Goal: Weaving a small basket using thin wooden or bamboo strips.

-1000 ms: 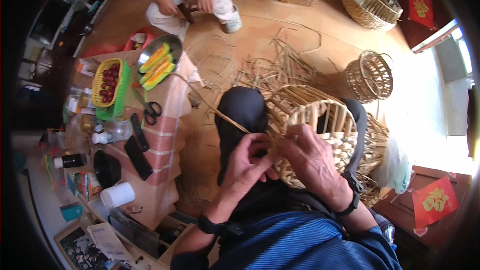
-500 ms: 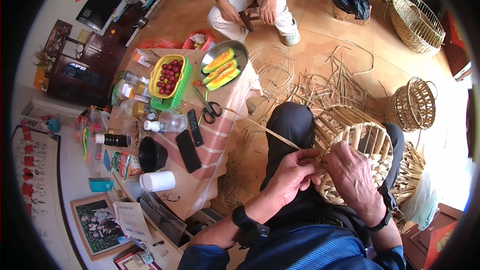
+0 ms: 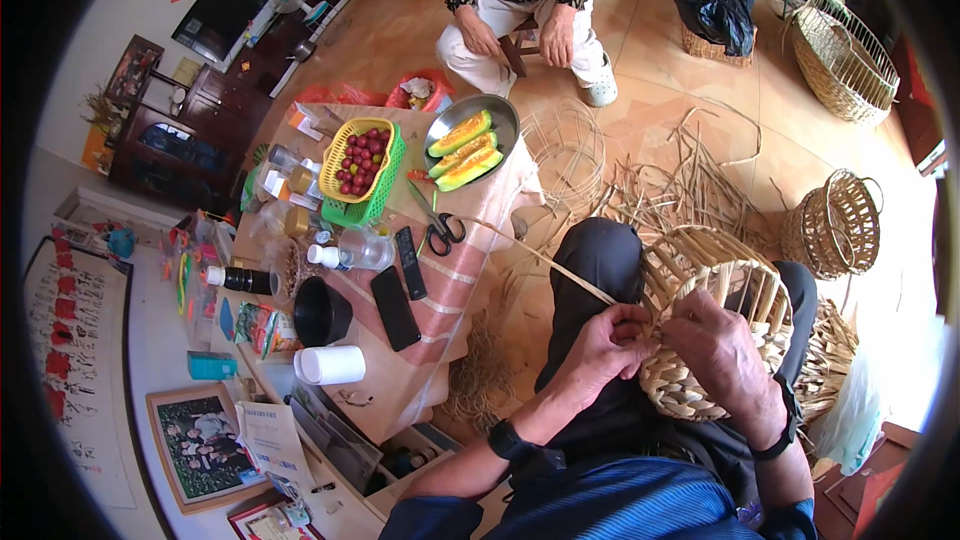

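Loose strip (image 3: 582,282) — lower, now near scissors (image 3: 444,234)

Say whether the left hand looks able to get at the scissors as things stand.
Probably yes, with a reach left: the scissors lie uncovered on the table. But the left hand is busy at the basket, and a strip runs close by them.

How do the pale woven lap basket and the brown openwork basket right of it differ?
The pale woven basket rests between dark-trousered legs; the brown openwork basket is on the tan tiled floor.
The left hand and right hand are at the pale basket; no hand touches the brown one.
The brown basket shows a thin side loop; none shows on the pale one.
Both are woven with gaps.
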Tool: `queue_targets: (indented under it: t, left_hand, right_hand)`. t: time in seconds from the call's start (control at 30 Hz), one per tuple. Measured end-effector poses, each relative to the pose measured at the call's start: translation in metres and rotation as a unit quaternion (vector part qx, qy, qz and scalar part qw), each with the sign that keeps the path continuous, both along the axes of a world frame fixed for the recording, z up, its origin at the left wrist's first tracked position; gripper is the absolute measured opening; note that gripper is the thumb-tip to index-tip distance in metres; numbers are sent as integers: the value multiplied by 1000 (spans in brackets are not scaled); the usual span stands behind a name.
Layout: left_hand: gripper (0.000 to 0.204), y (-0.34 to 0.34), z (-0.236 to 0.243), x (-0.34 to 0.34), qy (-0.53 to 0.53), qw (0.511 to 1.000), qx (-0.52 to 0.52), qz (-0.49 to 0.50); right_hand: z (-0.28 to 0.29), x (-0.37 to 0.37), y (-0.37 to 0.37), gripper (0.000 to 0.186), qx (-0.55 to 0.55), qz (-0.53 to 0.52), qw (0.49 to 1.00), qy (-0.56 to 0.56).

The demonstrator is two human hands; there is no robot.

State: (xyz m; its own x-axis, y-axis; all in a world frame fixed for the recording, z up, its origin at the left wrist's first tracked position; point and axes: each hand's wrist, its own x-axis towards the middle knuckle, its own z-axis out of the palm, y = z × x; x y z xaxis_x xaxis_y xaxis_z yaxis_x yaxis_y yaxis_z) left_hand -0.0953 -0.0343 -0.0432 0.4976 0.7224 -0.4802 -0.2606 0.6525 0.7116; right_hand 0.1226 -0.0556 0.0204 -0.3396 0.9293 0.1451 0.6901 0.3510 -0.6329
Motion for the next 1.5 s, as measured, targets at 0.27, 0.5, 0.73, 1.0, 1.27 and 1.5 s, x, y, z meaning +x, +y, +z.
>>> queue_targets:
  t: [0.27, 0.5, 0.73, 1.0, 1.27, 1.5]
  left_hand:
    - [47, -10, 3, 0, 60, 996, 59, 5]
    - [43, -10, -4, -1, 134, 980, 147, -31]
    - [42, -24, 19, 9, 282, 925, 253, 3]
    - [32, -24, 14, 5, 191, 966, 175, 21]
    - [21, -17, 0, -7, 259, 921, 290, 24]
    - [24, -19, -4, -3, 186, 962, 195, 42]
  right_hand:
    - [0, -9, 3, 8, -15, -4, 999, 32]
    - [1, -26, -16, 13, 53, 87, 986, -130]
    - [23, -29, -12, 18, -26, 33, 992, -116]
    - [46, -24, -2, 25, -14, 85, 981, -174]
    - [26, -21, -9, 40, 10, 121, 991, -49]
    - [33, -7, -16, 36, 41, 124, 991, -15]
